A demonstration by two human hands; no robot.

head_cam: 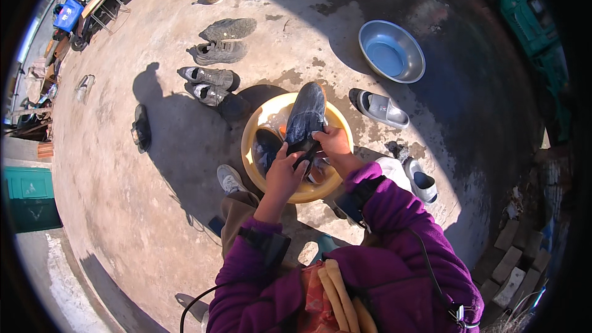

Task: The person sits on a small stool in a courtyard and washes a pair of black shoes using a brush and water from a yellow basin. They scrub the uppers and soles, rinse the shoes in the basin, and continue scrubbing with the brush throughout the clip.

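Observation:
A wet black shoe (pixel 306 113) with whitish suds on its upper is held over a yellow plastic basin (pixel 249 166), its toe pointing away from me. My left hand (pixel 286 171) grips the shoe near its opening, thumb on top. On the other side, the fingers of my right hand (pixel 334 144) pinch the shoe's edge. Inside the basin, a second dark shoe (pixel 267 145) leans against the left wall. Something orange shows behind the held shoe, which hides much of the basin's contents.
A grey-blue basin (pixel 392 51) stands on the concrete at the upper right. Grey slippers (pixel 383 109) lie to the right, and several dark shoes (pixel 229 28) lie beyond the yellow basin. Stacked bricks (pixel 506 263) are at lower right. A cable (pixel 199 293) hangs by my left sleeve.

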